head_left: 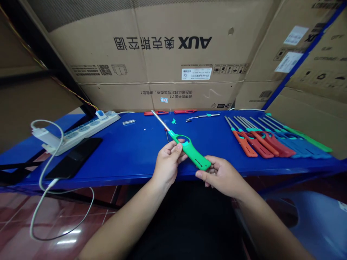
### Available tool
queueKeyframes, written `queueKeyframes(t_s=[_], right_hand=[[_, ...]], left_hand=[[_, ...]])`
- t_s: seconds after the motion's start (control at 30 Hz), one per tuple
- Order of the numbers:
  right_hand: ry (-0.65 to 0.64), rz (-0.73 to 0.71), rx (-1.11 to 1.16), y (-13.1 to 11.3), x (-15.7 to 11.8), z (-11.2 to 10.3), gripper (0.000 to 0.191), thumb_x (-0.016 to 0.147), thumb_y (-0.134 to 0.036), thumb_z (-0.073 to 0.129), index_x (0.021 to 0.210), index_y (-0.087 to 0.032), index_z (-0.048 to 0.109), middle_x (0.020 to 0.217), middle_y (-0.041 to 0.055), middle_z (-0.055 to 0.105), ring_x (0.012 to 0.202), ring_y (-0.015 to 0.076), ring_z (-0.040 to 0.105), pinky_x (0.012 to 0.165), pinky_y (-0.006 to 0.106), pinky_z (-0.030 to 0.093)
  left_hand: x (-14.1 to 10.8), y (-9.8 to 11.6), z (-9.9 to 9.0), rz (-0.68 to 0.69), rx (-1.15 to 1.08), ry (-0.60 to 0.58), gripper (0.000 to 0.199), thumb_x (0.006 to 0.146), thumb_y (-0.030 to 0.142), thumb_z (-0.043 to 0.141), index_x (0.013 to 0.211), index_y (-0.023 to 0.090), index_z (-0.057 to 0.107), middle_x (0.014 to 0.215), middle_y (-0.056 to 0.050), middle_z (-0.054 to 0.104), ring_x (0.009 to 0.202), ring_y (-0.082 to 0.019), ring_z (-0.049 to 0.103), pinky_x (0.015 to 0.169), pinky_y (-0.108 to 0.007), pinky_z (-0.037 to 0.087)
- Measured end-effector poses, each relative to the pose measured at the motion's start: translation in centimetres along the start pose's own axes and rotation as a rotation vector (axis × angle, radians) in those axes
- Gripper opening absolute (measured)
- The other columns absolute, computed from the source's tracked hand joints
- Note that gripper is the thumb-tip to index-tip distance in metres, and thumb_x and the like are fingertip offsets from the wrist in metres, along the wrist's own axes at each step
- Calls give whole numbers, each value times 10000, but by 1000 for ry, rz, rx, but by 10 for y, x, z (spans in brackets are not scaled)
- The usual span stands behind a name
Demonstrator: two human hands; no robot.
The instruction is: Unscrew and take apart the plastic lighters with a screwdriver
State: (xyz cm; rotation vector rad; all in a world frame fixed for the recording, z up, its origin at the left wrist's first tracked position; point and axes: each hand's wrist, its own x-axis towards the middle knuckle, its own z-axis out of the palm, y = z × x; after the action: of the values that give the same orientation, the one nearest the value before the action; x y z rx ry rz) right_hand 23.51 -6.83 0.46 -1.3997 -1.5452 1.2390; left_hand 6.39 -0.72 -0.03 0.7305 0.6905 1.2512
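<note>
A green plastic utility lighter is held above a blue table at lower centre of the frame, its slim steel barrel angled toward the upper left. Its neck is clamped by the curled, closed fingers of the left hand, and its flat tail is pinched between thumb and fingers of the right hand. A row of orange, blue and green lighters is laid side by side at right. Red plastic handle halves and a thin metal wand lie along the far edge. A white power strip and a glossy black smartphone are placed at left.
</note>
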Motion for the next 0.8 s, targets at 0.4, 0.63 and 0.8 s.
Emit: queueKeyframes(t_s=[0.4,0.63,0.8], right_hand=[[374,-459,-553,2,-2,5,596,870,-387,681,1415,-228,499,1237,114,651,993,230,680,823,361,577],[825,-443,-871,25,1,-20,372,927,-311,568,1260,-192,685,1114,96,739,959,234,715,836,341,564],[808,-63,-1242,43,-1,-76,399,917,-359,521,1196,-165,730,987,122,737,841,269,687,691,374,518]], left_hand=[[0,-5,1,13,161,-129,443,687,446,874,995,164,725,858,-37,757,749,-132,711,711,-220,581],[-16,4,-4,145,853,-423,427,875,491,680,1208,224,699,1362,-119,608,1200,-266,624,1030,-426,527],[-33,29,-20,344,1224,-456,348,933,450,602,1241,305,673,1450,-80,505,1316,-278,527,934,-397,582]])
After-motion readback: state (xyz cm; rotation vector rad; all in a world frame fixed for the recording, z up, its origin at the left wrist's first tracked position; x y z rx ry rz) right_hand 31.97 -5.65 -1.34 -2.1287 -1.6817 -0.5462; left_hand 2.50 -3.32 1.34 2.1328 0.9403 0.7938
